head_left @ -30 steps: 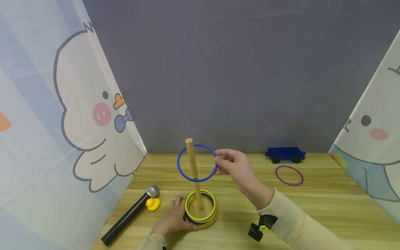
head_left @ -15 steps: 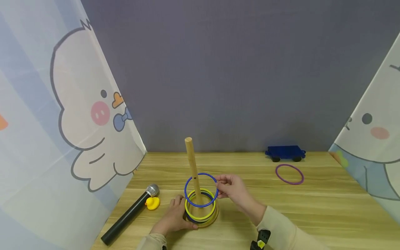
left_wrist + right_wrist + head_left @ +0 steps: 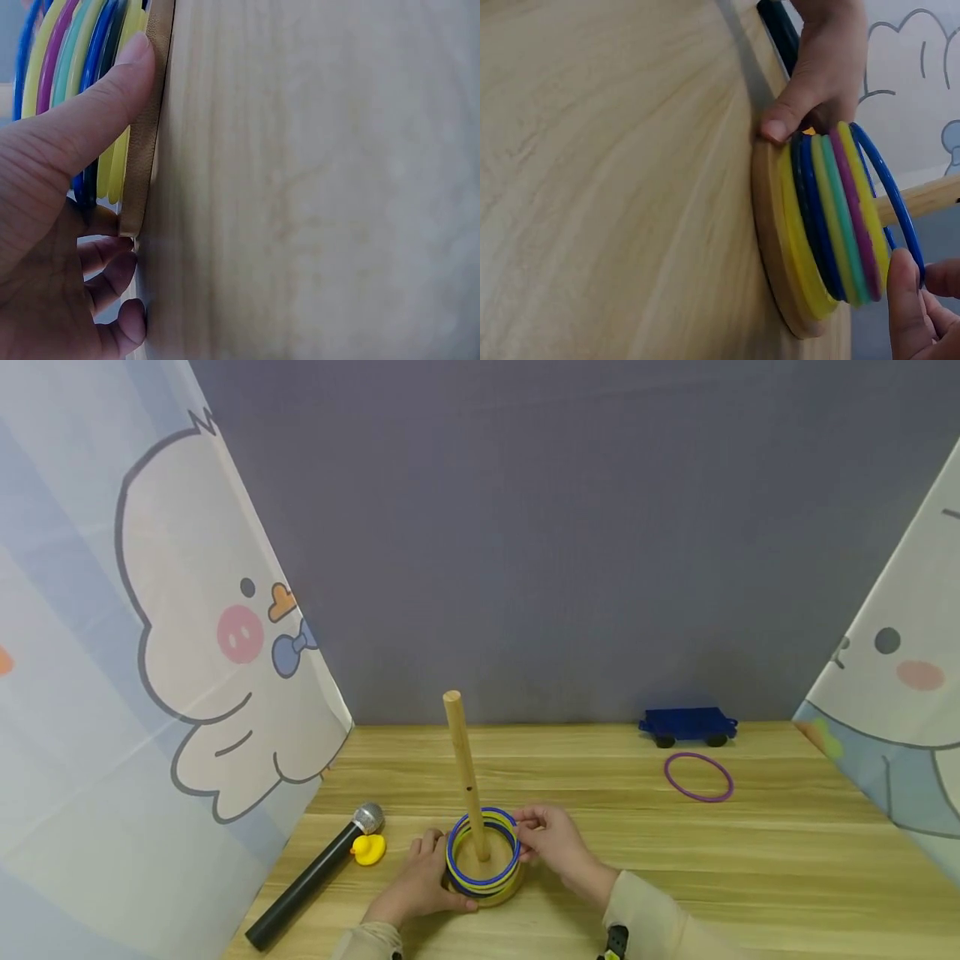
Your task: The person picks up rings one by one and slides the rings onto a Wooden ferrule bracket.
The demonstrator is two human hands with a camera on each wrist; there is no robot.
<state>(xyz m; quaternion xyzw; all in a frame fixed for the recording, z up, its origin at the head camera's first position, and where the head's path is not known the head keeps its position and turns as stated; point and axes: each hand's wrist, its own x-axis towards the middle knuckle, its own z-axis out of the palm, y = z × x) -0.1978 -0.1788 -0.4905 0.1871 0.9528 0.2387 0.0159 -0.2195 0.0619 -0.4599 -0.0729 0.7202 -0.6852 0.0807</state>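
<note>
A wooden ring-toss stand has an upright peg (image 3: 460, 747) and a round base (image 3: 769, 240). Several coloured rings (image 3: 832, 214), yellow, blue, green and purple, lie stacked on the base around the peg. My left hand (image 3: 420, 881) grips the left side of the stand, its thumb at the base's edge beside the rings. Between thumb and fingers my right hand (image 3: 558, 845) pinches a blue ring (image 3: 891, 180). That ring encircles the peg at the top of the stack; its pinched side stands slightly apart from the ring beneath in the right wrist view.
A purple ring (image 3: 698, 799) lies on the wooden table (image 3: 787, 877) at the right, in front of a blue toy wagon (image 3: 687, 724). To the left are a black microphone (image 3: 307, 885) and a yellow rubber duck (image 3: 369, 850). Printed curtains and a grey backdrop (image 3: 562, 543) enclose the table.
My right hand has lowered the blue ring down the peg, from near its top to the stack. The left hand has stayed at the base.
</note>
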